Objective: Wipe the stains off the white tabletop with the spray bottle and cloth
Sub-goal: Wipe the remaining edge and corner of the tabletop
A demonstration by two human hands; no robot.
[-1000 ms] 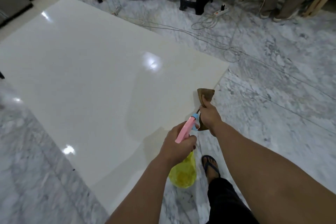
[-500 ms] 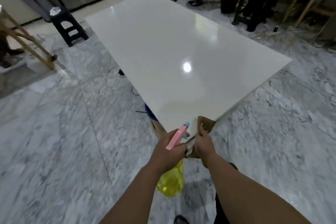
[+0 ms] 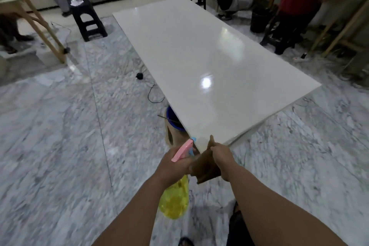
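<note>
Both my forearms reach forward, hands close together just off the near corner of the tabletop (image 3: pixel 209 62). My left hand (image 3: pixel 173 166) is wrapped around the neck of the bottle (image 3: pixel 175 199), fingers curled on it, pink trigger head pointing up toward the corner, yellow body hanging below my wrist over the floor (image 3: pixel 60 146). My right hand (image 3: pixel 222 156) pinches the cloth (image 3: pixel 206 168), which hangs down between the two hands; its top edge looks to touch the corner, can't tell for sure. Hands are nearly touching across the cloth. A blue bucket (image 3: pixel 171 118) sits under the tabletop edge. A black stool (image 3: pixel 87 20) stands far left.
</note>
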